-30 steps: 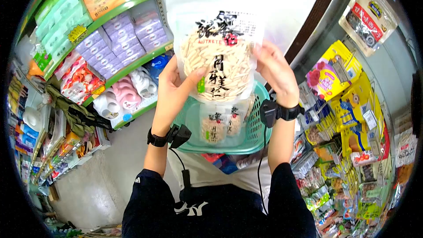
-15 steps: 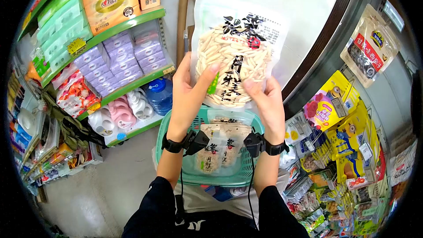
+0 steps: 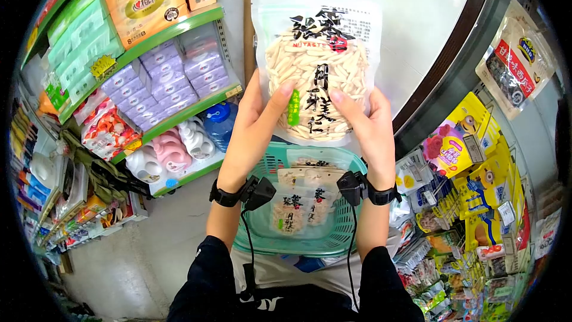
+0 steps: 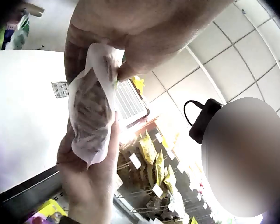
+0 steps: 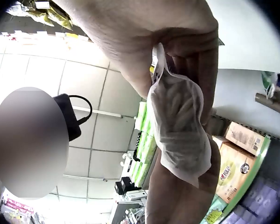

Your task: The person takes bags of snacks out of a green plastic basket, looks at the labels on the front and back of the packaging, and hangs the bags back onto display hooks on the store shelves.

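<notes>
Both hands hold up a clear plastic bag of pale, slivered nut kernels [image 3: 342, 83], upright with its printed front toward the head camera. The left hand [image 3: 257, 120] grips its lower left side, thumb flat across the front beside a green label. At the lower right side is the right hand [image 3: 372, 126], its thumb pressed on the front and its fingers behind. In both wrist views the folded bottom of the bag [image 4: 92, 116] shows between the two hands. Below it, a green plastic basket [image 3: 253, 232] holds several similar smaller bags [image 3: 290, 210].
Left, shelves carry tissue packs [image 3: 146, 3], purple packets [image 3: 137, 92] and bottles, including a blue one [image 3: 219, 124]. A rack of hanging snack bags [image 3: 456, 137] stands at right, with a seed pouch [image 3: 511, 62] above. Behind the bag is a white panel [image 3: 417, 12].
The bag moved up and right from its first position, then slightly left. The right hand went from the bag's upper right edge to its lower right side, thumb now on the front.
</notes>
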{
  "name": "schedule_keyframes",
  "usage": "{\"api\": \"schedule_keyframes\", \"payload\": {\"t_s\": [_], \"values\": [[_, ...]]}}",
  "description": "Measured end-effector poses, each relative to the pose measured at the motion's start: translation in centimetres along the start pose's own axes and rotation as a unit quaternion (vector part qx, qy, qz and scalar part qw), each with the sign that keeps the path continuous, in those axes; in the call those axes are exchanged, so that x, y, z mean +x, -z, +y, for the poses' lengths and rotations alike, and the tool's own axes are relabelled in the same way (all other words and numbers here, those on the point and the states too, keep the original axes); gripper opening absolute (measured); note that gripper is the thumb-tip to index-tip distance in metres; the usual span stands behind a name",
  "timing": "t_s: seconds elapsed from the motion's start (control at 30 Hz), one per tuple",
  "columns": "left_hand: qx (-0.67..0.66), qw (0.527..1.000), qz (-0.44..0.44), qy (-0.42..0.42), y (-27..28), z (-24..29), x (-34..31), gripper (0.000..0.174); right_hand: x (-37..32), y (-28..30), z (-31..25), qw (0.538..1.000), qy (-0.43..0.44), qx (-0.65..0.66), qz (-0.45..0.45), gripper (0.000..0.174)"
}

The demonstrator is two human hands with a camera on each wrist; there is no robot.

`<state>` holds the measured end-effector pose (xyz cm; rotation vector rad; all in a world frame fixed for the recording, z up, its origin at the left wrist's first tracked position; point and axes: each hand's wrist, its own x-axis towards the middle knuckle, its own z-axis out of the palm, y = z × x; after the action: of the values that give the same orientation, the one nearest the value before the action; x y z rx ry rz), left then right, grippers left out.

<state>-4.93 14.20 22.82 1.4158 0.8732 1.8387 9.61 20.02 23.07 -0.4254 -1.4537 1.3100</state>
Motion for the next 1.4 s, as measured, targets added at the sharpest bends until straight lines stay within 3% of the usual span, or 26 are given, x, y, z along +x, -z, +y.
{"api": "schedule_keyframes", "payload": {"t_s": [0.33, 0.97, 1.4], "values": [[-0.024, 0.998, -0.045, 0.047, 0.6, 1.2, -0.3, 0.046, -0.5, -0.5, -0.1, 0.999, 0.016, 0.020, 0.032, 0.027], [0.004, 1.000, -0.009, 0.023, 0.9, 0.5, -1.2, 0.045, -1.0, -0.7, 1.1, 0.998, 0.014, 0.017, 0.066, 0.028], [-0.002, 0.999, -0.046, 0.022, 1.2, 1.8, -0.6, 0.046, -0.5, -1.1, 0.3, 0.998, 0.032, 0.024, 0.051, 0.025]]}}
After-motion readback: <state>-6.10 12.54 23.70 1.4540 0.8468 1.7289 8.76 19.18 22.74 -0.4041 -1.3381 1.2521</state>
